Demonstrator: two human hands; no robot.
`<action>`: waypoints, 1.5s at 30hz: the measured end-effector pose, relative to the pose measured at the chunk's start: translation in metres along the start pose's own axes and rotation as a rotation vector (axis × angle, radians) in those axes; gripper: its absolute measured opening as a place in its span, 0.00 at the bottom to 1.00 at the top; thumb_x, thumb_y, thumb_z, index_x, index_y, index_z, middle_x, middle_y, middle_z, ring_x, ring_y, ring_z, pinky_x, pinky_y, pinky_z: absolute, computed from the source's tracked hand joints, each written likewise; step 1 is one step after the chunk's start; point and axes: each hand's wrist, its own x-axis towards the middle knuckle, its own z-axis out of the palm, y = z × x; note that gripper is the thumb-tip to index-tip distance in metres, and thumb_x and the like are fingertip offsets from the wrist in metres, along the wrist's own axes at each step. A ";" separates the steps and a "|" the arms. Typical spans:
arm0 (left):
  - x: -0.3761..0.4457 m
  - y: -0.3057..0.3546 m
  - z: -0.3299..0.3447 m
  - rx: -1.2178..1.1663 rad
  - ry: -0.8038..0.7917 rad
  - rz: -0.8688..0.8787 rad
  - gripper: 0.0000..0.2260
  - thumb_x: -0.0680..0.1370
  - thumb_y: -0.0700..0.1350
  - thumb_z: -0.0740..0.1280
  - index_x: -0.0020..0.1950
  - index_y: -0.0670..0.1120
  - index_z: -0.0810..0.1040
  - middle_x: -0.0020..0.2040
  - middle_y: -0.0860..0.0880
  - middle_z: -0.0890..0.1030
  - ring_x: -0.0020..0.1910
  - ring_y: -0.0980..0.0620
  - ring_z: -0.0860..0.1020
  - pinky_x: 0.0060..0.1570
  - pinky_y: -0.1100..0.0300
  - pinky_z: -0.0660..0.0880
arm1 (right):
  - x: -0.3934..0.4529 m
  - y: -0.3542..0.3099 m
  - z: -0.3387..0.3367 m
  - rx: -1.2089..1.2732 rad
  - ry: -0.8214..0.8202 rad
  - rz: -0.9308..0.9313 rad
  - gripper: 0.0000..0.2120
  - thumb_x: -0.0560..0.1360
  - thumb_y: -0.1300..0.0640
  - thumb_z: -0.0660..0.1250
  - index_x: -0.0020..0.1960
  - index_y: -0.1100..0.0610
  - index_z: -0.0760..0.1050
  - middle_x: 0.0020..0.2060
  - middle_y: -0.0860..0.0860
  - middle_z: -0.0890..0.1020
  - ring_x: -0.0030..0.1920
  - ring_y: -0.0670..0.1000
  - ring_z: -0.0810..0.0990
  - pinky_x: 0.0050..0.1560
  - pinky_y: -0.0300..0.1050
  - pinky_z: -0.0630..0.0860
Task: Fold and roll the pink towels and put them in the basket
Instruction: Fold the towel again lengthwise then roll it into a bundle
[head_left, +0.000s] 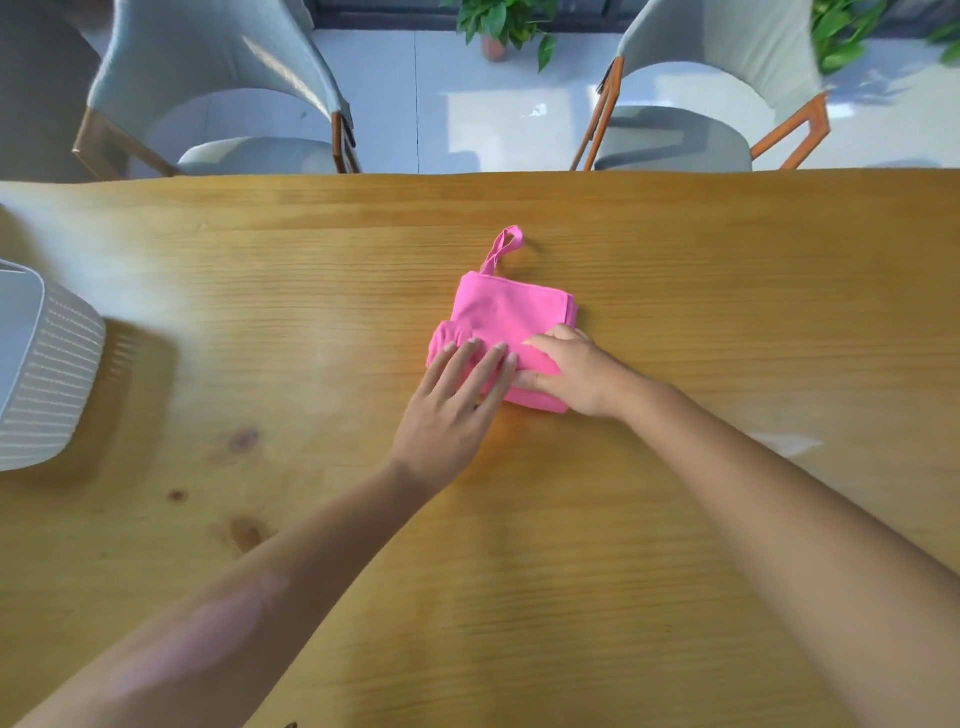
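Chairs first: two pale upholstered chairs (218, 93) with wooden legs stand beyond the far edge of the table, upper left and upper right of the frame, with leafy potted plants (501, 23) on the bright floor behind them. Nothing lies between the hands and the towel. Over at the left edge sits the white ribbed basket (49, 364), well apart from the action, partly cut off by the frame.

Centre of the picture, on the wooden table (675, 260), lies the pink towel (511, 312), folded into a compact block. Its long axis runs from the lower part of the frame towards the top, tilted slightly, and its hanging loop (504, 247) points up and away from the person. The near end is bunched into a thick roll.

Left hand (457, 405) lies flat, fingers straight, pressing on that rolled near end. Right hand (569, 369) curls round the roll's right side, gripping the fabric.
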 end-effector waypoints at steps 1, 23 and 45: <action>0.005 0.000 0.001 0.017 -0.007 -0.014 0.25 0.80 0.37 0.63 0.78 0.40 0.66 0.74 0.41 0.71 0.75 0.36 0.67 0.74 0.39 0.62 | -0.001 0.001 -0.001 -0.001 0.058 0.010 0.35 0.75 0.33 0.64 0.75 0.53 0.68 0.69 0.54 0.69 0.72 0.54 0.65 0.71 0.54 0.66; 0.110 -0.036 -0.002 -0.164 -0.263 -0.197 0.48 0.71 0.75 0.62 0.78 0.40 0.61 0.72 0.44 0.71 0.72 0.44 0.68 0.75 0.49 0.61 | -0.008 0.019 0.000 -0.260 0.484 -0.197 0.27 0.75 0.56 0.72 0.72 0.60 0.71 0.68 0.55 0.75 0.71 0.57 0.71 0.65 0.55 0.75; 0.048 -0.052 -0.016 -0.827 -0.192 -0.444 0.22 0.71 0.50 0.69 0.65 0.50 0.72 0.64 0.54 0.75 0.62 0.56 0.74 0.56 0.58 0.72 | -0.001 0.036 -0.007 0.096 0.213 -0.175 0.40 0.59 0.34 0.80 0.63 0.45 0.65 0.62 0.43 0.74 0.62 0.43 0.72 0.60 0.37 0.67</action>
